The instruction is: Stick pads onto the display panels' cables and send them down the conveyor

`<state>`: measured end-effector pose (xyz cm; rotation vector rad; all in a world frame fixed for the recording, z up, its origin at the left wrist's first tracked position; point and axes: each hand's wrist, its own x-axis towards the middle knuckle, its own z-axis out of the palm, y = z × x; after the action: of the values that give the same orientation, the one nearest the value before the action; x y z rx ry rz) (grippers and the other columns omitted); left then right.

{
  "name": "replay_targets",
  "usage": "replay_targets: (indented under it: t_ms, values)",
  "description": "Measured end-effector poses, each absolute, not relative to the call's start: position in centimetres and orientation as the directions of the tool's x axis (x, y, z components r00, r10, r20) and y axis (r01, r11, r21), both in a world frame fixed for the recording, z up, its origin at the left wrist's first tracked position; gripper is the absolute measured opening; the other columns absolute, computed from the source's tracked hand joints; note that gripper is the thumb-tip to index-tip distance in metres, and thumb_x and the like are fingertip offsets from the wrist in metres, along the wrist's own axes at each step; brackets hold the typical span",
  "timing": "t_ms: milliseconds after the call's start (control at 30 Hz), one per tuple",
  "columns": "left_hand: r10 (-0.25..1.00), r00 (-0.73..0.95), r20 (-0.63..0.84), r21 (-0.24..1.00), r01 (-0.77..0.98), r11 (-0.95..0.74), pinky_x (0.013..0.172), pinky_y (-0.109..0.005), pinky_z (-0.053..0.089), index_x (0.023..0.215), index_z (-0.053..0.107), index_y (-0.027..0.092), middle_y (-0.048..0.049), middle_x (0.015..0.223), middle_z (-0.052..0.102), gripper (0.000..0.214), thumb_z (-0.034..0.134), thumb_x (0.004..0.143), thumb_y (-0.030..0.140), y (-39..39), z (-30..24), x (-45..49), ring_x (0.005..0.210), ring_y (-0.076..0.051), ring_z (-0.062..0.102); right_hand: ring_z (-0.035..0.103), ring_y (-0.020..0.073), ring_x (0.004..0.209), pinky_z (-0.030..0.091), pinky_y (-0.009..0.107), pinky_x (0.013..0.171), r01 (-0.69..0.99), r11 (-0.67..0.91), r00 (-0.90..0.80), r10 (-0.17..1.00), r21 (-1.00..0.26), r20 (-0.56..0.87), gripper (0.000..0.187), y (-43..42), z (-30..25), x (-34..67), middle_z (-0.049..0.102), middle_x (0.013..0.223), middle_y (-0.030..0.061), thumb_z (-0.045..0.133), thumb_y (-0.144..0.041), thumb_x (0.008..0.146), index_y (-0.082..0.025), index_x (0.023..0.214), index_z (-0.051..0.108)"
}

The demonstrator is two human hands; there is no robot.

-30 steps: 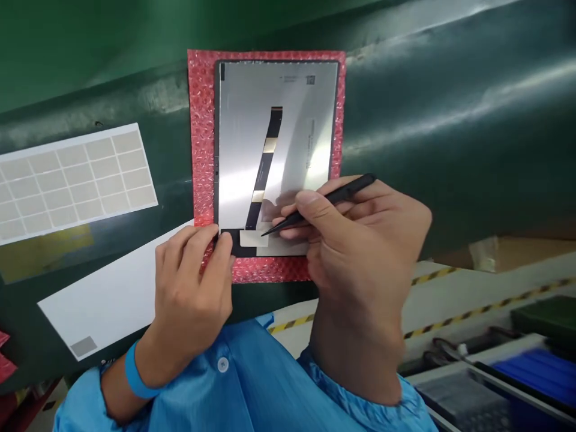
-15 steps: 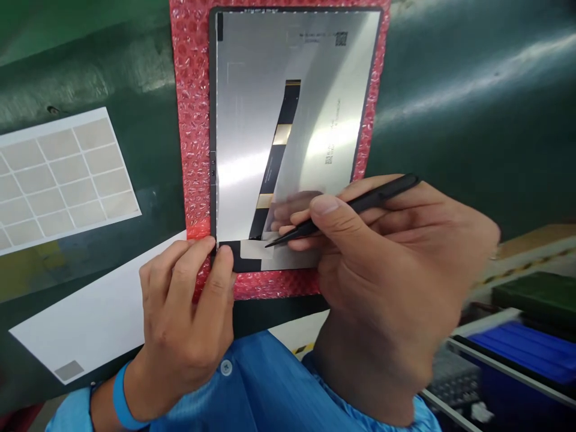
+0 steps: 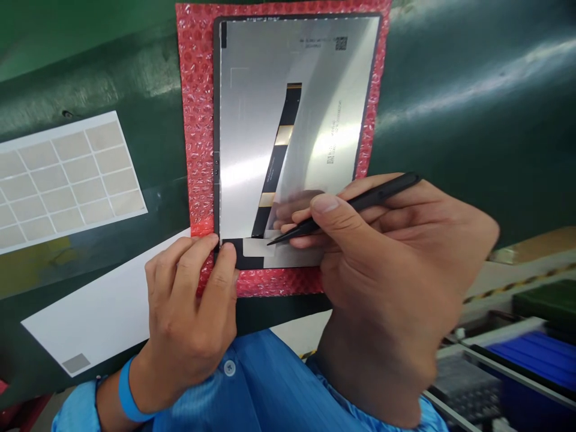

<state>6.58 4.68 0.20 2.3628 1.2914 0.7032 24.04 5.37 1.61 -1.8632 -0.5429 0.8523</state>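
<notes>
Right hand (image 3: 387, 258) pinching a black tool (image 3: 375, 194), tip right at the pale label (image 3: 253, 248) | left hand (image 3: 193, 306) on the screen (image 3: 256, 114) corner, can't tell if gripping | bubble wrap (image 3: 198, 132) beneath

I'm looking remotely into an electronics workshop: green-covered desk (image 3: 450, 162), display panel (image 3: 252, 120) on red bubble wrap (image 3: 198, 138) at twelve o'clock, sticker sheet (image 3: 72, 177) at nine, black-and-yellow floor tape (image 3: 508, 284) and a blue bin (image 3: 535, 357) towards four.
</notes>
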Motion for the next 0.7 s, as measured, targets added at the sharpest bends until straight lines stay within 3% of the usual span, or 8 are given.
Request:
replay_targets:
  t_ms: [233,700]
  values:
    - [0.849,0.49,0.197,0.501,0.694,-0.517,0.103,-0.051,0.055,0.132,0.073,0.012,-0.0204,0.13,0.071,0.039,0.072,0.095,0.0,4.58,0.38,6.39,0.125,-0.036,0.066,0.08,0.0225,0.071,0.068,0.033,0.056,0.019,-0.417,0.669,0.681,-0.909,-0.299,0.019,5.59,1.66,23.94,0.081,0.084,0.0036,0.089,-0.028,0.091,-0.025,0.08,0.073]
    - [0.848,0.486,0.211,0.494,0.696,-0.521,0.101,-0.05,0.055,0.13,0.073,0.008,-0.0215,0.125,0.073,0.034,0.073,0.096,0.004,4.67,0.22,6.47,0.123,-0.035,0.067,0.079,0.0209,0.07,0.067,0.029,0.055,-0.003,-0.423,0.68,0.664,-0.906,-0.312,0.021,5.74,1.62,23.85,0.08,0.081,0.0025,0.089,-0.028,0.09,-0.025,0.078,0.073]
